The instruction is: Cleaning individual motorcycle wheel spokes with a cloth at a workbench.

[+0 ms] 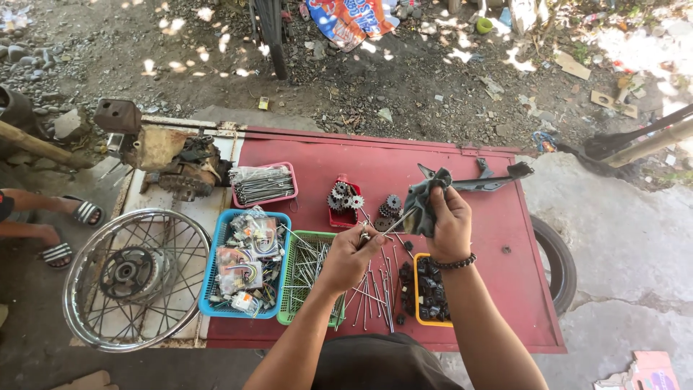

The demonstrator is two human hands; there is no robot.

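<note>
My left hand (351, 254) pinches one end of a thin metal spoke (384, 228) above the red table (498, 231). My right hand (449, 220) grips a dark grey rag (424, 201) that is wrapped around the other end of the spoke. Several loose spokes (375, 289) lie on the table under my hands. A green basket (307, 274) with more spokes sits just left of my left forearm. A yellow tray (430, 292) of small black parts lies below my right wrist.
A blue basket (245, 263) holds packaged parts, a pink tray (263, 184) holds spokes, and a red tray (345, 204) holds small sprockets. A spoked wheel rim (133, 278) and an engine part (180, 162) lie at left. Someone's sandalled feet (68, 231) are far left. A tyre (559, 260) leans at right.
</note>
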